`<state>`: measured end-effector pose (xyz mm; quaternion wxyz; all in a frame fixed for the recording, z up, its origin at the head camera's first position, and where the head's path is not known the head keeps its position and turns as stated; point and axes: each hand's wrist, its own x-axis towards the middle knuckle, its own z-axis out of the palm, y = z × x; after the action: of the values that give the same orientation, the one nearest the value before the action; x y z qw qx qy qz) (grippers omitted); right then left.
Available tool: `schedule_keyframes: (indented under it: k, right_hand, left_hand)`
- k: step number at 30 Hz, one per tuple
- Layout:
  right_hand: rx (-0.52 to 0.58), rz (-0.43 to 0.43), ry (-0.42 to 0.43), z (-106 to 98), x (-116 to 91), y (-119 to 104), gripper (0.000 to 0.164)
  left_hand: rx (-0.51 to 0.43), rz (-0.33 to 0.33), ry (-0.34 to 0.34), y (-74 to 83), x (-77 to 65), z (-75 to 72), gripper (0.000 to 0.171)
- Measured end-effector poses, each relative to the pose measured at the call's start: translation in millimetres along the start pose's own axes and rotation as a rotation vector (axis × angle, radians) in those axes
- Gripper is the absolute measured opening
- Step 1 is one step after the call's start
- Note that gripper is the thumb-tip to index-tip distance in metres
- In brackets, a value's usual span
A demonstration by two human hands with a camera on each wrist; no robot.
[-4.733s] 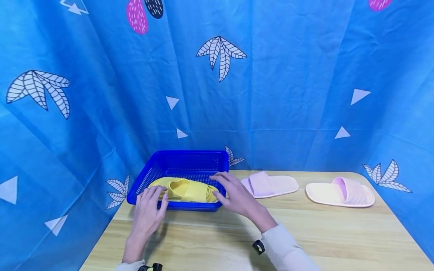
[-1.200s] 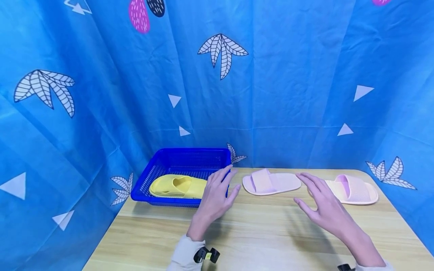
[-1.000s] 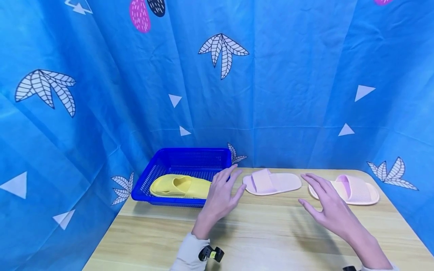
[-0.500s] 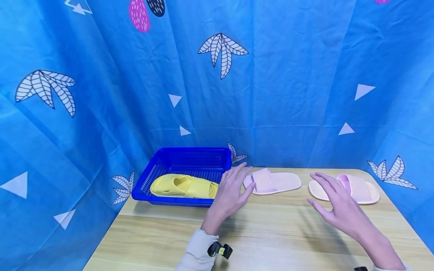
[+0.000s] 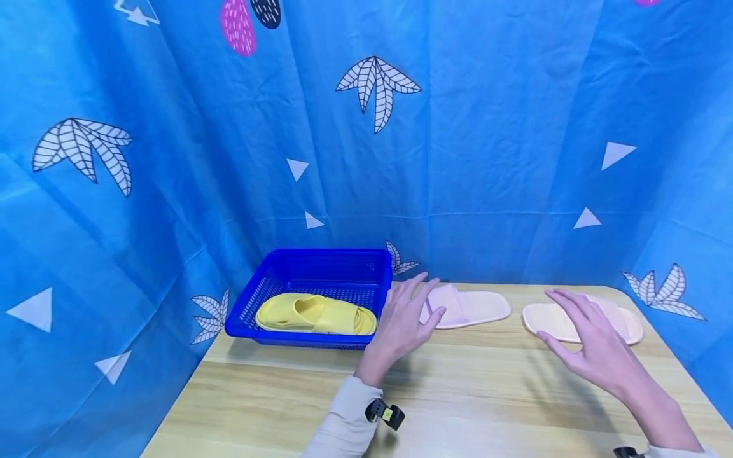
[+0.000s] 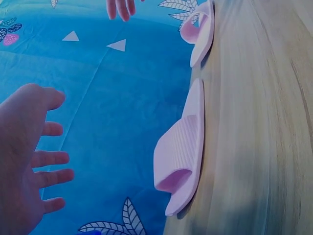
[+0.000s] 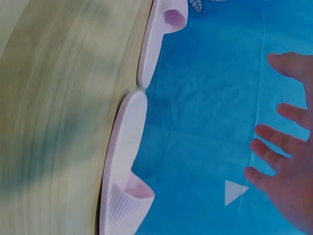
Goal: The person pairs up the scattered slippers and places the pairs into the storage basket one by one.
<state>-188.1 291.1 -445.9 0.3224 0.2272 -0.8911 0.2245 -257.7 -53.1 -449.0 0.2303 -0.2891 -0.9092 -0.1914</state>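
My left hand (image 5: 403,321) hovers with spread fingers between the blue basket (image 5: 321,340) and a pink slipper (image 5: 481,306), part of whose toe end it hides in the head view. In the left wrist view that slipper (image 6: 178,152) lies apart from the fingers. Over the other pink slipper (image 5: 552,321) my right hand (image 5: 601,343) is held in the air, its fingers extended and holding nothing. The right wrist view shows this slipper (image 7: 124,147) on the table, clear of the hand. Yellow slippers (image 5: 312,315) lie stacked inside the basket.
The wooden table (image 5: 275,407) reaches back to a blue patterned curtain (image 5: 487,127), which hangs behind and on both sides. The basket stands at the table's back left. Both pink slippers lie along the back edge.
Both hands have moved right: the left from the basket's front rim toward the nearer pink slipper, the right from the yellow slippers to above the far pink one. The slippers stay put.
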Motion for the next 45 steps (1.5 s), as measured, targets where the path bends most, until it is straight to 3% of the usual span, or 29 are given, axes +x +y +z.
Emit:
schedule_keyframes:
  k: [13, 21, 36, 45]
  right_hand:
    - [-0.009, 0.013, 0.001, -11, -10, 27, 0.086]
    - [-0.008, -0.01, 0.006, -16, -10, 45, 0.085]
    - [-0.02, -0.025, -0.045, -22, -20, 79, 0.08]
    - [-0.01, 0.002, -0.103, -17, -25, 96, 0.091]
  left_hand:
    - [-0.019, -0.009, -0.067, 5.0, 15.4, 16.5, 0.056]
    - [0.002, -0.028, -0.112, 8.5, 27.2, 18.8, 0.058]
    - [0.036, -0.034, -0.188, 8.1, 48.0, 37.7, 0.063]
    - [0.041, -0.082, -0.267, 7.0, 49.6, 50.6, 0.067]
